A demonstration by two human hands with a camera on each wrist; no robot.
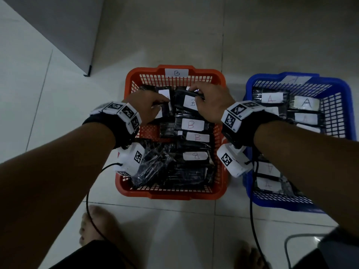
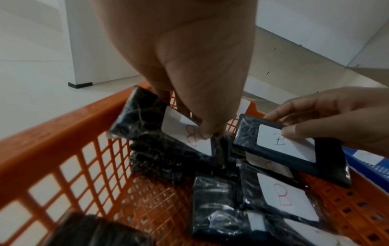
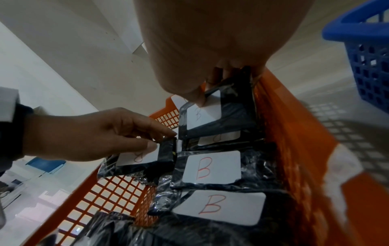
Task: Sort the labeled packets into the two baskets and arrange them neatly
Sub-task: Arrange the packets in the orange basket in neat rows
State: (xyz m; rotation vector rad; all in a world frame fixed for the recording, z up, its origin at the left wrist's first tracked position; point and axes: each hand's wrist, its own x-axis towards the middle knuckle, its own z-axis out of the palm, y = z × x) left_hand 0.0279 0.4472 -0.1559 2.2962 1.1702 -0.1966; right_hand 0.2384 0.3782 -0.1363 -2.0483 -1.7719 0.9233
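While both hands are working inside the orange lattice basket (image 1: 194,195), the left hand (image 1: 144,105) is pinching a glossy plastic-wrapped black packet (image 2: 160,133) labelled B. The right hand (image 1: 211,102) is pinching another flat B packet (image 3: 219,116) near the far wall, its grip closed on the edge. Beside it is sitting a blue basket (image 1: 345,105) of A packets.

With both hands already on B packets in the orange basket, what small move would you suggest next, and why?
Probably lay them flat, labels up. The right hand pinches a tilted packet with a black B over the stack by the right wall; the left hand pinches a packet with a red B over bare mesh near the left wall of the orange basket. Lowering each there would extend neat rows.
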